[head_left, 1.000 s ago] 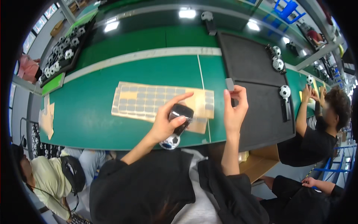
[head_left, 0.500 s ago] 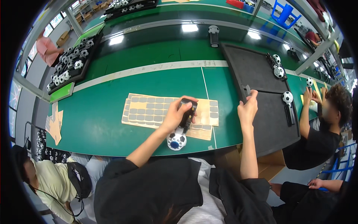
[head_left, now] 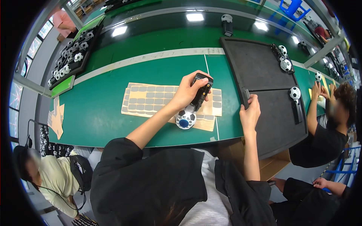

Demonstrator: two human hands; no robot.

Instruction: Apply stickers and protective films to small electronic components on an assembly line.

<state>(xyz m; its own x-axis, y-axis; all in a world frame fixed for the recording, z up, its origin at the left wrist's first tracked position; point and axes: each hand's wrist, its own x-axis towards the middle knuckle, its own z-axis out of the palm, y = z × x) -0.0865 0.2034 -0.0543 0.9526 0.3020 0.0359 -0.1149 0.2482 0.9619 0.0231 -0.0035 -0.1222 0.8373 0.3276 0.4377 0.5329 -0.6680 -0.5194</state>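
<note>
Gripping a black device [head_left: 200, 91], left hand [head_left: 187, 91] raised over sticker sheet [head_left: 151, 101].

The left hand [head_left: 186, 92] grips a black device [head_left: 201, 91] upright over a tan sheet of grey pads [head_left: 151, 100] on the green table [head_left: 102, 109], with a ball-patterned part with a blue centre [head_left: 185, 119] at its 6 o'clock. At 3 o'clock, the right hand [head_left: 249, 113] pinches a small grey piece [head_left: 246, 93] at the edge of a black tray [head_left: 260, 71]. More ball-patterned parts [head_left: 295, 93] sit along the tray's far side.
</note>
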